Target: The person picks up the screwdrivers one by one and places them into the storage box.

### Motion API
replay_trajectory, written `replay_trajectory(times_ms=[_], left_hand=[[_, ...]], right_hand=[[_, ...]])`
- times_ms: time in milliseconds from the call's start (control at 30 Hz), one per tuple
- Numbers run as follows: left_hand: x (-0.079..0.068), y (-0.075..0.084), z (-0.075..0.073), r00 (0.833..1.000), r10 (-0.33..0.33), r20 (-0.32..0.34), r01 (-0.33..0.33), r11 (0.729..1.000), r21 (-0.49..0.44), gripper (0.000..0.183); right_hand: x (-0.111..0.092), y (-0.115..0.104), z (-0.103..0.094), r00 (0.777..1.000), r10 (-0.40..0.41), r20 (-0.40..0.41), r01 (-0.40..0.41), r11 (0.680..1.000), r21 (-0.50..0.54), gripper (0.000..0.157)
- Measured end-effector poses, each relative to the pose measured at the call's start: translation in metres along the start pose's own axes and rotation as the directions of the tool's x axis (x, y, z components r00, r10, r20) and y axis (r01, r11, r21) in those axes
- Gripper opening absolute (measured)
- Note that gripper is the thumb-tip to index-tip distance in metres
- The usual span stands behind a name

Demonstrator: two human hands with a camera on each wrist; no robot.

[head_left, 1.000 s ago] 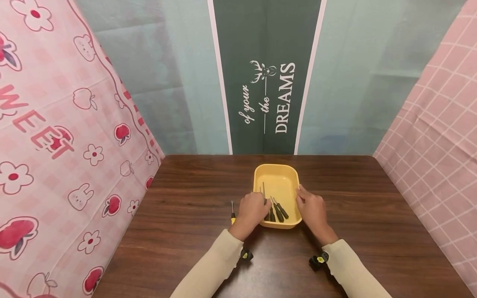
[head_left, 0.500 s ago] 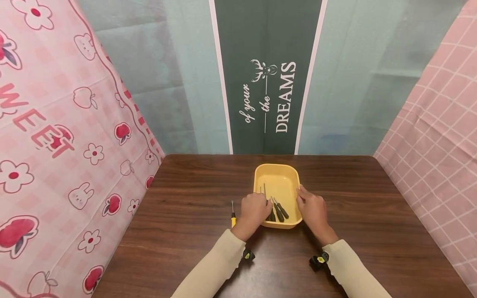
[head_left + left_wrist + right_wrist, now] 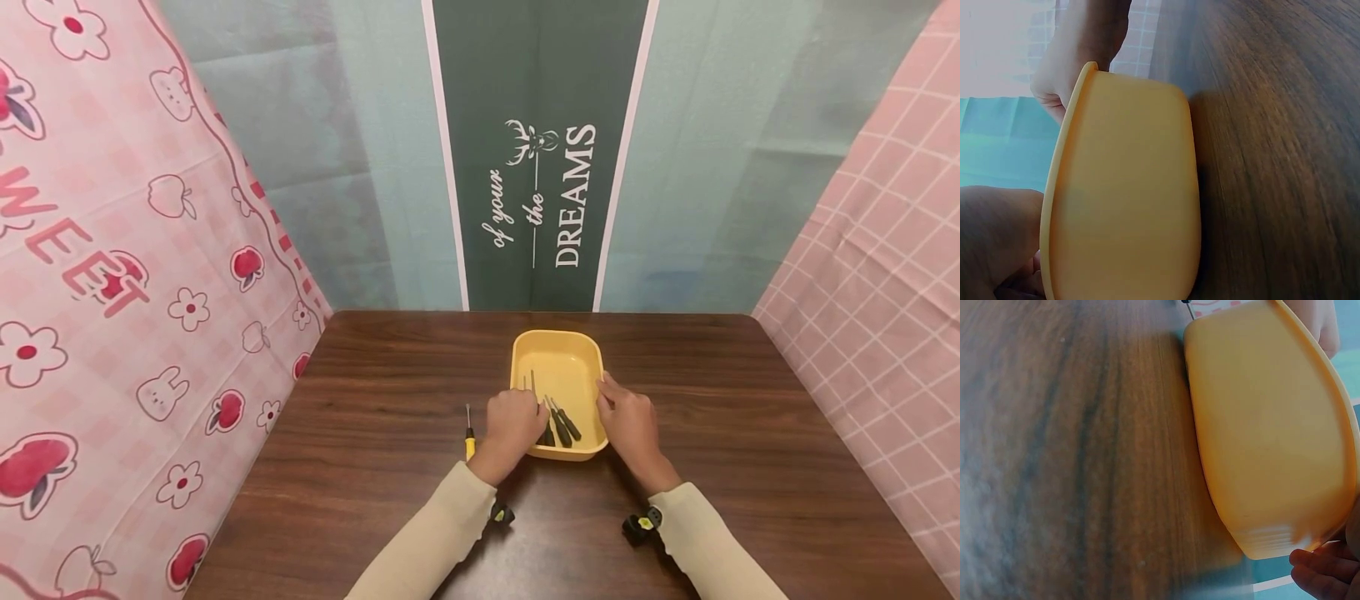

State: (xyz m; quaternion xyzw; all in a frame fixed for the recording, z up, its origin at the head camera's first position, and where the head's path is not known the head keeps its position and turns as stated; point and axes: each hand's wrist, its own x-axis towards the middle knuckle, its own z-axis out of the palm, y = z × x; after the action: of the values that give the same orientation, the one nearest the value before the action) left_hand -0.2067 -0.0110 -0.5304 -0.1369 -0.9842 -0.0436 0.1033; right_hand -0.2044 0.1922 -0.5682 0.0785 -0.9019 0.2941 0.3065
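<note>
A yellow tray (image 3: 577,367) lies on the table with several dark-handled screwdrivers (image 3: 562,427) in it, their thin shafts pointing away. My left hand (image 3: 513,423) reaches over its left rim with curled fingers and grips a screwdriver (image 3: 533,385); the hand hides its handle. Another thin shaft stands close beside it. With fingers and thumb, my right hand (image 3: 630,423) pinches the tray's right rim; in the right wrist view, fingertips (image 3: 1319,569) show by the tray's wall. A yellow-and-black screwdriver (image 3: 470,437) lies on the table left of the tray, partly behind my left wrist.
The brown wooden table (image 3: 712,400) reaches back to a green cloth backdrop (image 3: 532,283). Patterned pink cloths hang at both sides, the fruit-and-flower one (image 3: 191,358) on the left and the checked one (image 3: 862,333) on the right.
My left hand has shifted slightly to the right, and the screwdriver shaft by it has drawn slightly nearer. More of the yellow-and-black screwdriver shows. The right hand keeps its hold on the tray.
</note>
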Motion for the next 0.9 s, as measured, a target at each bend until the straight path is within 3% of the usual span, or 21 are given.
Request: replay_trajectory(times_ms=[667, 900], left_hand=[[-0.0026, 0.0059, 0.0064, 0.994, 0.047, -0.094, -0.031, 0.987, 0.16, 0.046], [-0.0019, 0.0078, 0.007, 0.996, 0.045, -0.079, -0.03, 0.983, 0.18, 0.048]], right_hand=[[0.0001, -0.0012, -0.0011, 1.0, 0.012, 0.011, -0.012, 1.0, -0.005, 0.021], [0.0003, -0.0004, -0.0004, 1.0, 0.006, 0.008, -0.006, 1.0, -0.005, 0.02]])
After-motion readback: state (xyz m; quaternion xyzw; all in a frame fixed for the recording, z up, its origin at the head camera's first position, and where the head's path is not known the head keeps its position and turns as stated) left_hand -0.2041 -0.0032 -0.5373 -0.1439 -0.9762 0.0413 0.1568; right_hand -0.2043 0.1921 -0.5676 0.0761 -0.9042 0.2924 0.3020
